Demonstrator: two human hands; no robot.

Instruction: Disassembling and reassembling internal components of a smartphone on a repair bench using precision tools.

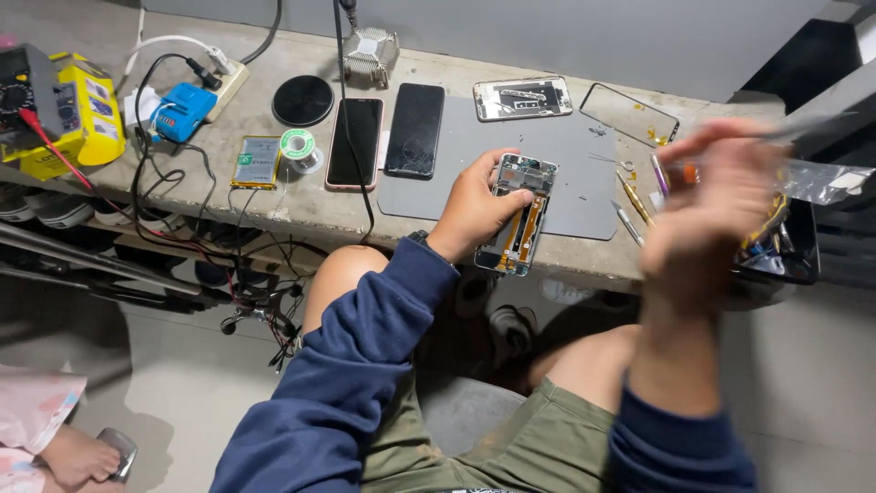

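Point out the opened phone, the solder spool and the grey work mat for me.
opened phone (pixel 520 212): head view, on its exposed inner frame.
solder spool (pixel 297 146): head view, on its top face.
grey work mat (pixel 573 151): head view, on a bare patch.

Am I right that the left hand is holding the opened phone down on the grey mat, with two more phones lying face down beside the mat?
Not quite. In the head view the left hand does hold the opened phone on the grey mat, but the two phones beside it lie screen up, dark glass showing, not face down. The right hand is raised and blurred.
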